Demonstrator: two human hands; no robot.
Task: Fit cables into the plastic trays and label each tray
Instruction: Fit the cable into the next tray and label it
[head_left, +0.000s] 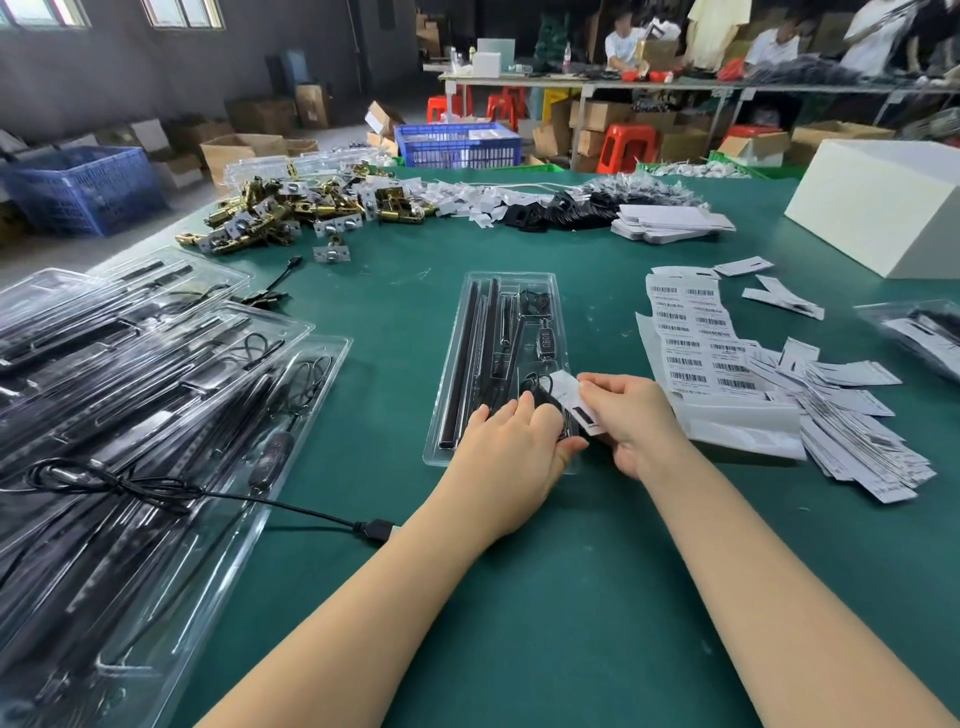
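**Label going onto the centre tray**

The clear tray (470, 332) lies mid-table, rods and cable already seated. At its near end the left hand (511, 441) presses down with curled fingers, apparently pinning the coiled cable. The right hand (631, 421) pinches a white label (574, 400) over the tray's near right corner, ready to stick. Barcode sheets (693, 338) wait just right of the tray.

Both hands over the clear tray (460, 332) — right hand (631, 415) pinching a label (574, 400).

Head view, steeply down, close over table (363, 291)
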